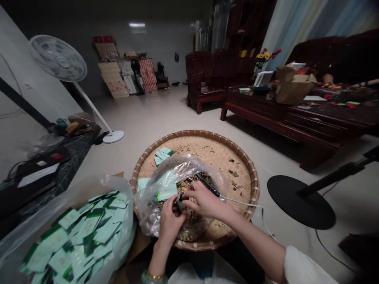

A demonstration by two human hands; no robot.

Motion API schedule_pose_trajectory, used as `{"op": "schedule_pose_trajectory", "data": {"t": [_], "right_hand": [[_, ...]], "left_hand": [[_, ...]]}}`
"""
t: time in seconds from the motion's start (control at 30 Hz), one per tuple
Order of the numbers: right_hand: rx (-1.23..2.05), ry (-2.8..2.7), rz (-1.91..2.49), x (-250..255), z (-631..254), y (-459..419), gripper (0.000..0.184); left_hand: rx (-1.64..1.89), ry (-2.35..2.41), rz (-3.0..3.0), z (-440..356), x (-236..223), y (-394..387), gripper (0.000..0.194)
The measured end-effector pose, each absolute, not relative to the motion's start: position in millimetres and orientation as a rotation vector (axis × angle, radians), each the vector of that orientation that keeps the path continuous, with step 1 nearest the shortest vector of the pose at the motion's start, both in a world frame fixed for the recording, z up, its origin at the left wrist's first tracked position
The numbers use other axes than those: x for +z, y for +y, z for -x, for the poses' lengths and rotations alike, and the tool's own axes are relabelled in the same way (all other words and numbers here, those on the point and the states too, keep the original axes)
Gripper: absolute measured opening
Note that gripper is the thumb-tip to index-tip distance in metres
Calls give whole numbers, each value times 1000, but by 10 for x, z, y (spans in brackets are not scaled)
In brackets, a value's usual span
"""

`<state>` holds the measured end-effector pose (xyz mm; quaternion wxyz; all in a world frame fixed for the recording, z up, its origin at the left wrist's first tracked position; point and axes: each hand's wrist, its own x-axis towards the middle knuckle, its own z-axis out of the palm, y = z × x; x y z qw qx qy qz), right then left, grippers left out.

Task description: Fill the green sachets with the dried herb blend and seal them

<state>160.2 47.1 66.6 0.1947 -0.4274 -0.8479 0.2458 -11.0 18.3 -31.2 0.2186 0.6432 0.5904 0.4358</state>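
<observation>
My left hand is closed round a small dark green packet that looks upright. My right hand reaches in from the right, its fingertips bent together at the packet's upper edge; whether they pinch the packet or something small is hidden. Both hands are over a clear plastic bag of loose, grain-like mixed pieces. On the pieces lies a black bar-shaped device with a white cable, just past my right hand. Pale green packets rest inside the bag, beyond my left hand.
A round woven tray holds the bag, more pale green packets and dry scraps. At left, a large plastic bag is full of similar packets. A white fan, a black stand base and a wooden table stand around.
</observation>
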Motion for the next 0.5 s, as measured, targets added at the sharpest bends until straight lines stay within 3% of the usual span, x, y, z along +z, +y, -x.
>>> {"op": "schedule_pose_trajectory", "data": {"t": [0.13,0.27,0.5], "right_hand": [[801,-2299,1082,549,-1628,468,31],[820,-2201,1131,434,-1579,463,15],[916,-1987,1141,451,-1597,480,15]], "left_hand": [[1204,1633,-1774,119,-352,182,47],[1223,1622,-1758,108,-373,177,47],[1217,1624,-1765,109,-346,170,44]]}}
